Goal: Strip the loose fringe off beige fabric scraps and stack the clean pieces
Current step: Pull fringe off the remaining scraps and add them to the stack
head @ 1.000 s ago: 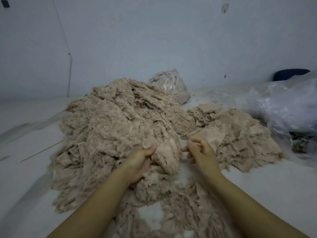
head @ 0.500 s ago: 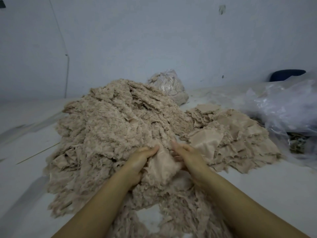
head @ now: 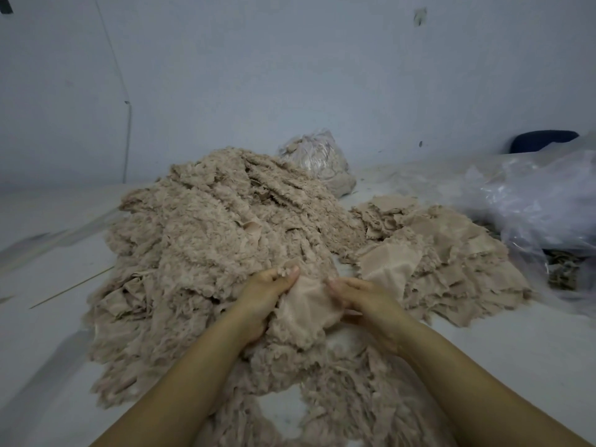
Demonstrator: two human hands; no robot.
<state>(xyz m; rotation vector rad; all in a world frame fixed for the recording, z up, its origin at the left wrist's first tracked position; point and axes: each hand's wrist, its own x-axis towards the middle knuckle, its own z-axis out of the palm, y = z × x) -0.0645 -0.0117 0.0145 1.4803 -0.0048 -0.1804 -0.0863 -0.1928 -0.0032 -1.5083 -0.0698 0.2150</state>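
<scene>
Both hands hold one beige mesh fabric scrap (head: 304, 304) at the near foot of the big heap of fringed beige scraps (head: 206, 240) on the white worktop (head: 516, 343). The left hand (head: 263, 296) pinches its fluffy upper edge with curled fingers, the right hand (head: 364, 293) grips its right side. Just right lies the flatter stack of clean beige pieces (head: 451, 253), beside crumpled clear plastic bags (head: 541, 201).

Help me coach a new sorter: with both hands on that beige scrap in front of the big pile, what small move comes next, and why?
Probably pull the hands apart to tear the fringe away. The left hand pinches fuzzy fringe at the scrap's top edge, while the right hand holds its smooth mesh side. Once stripped, the piece likely goes onto the clean stack on the right.
</scene>
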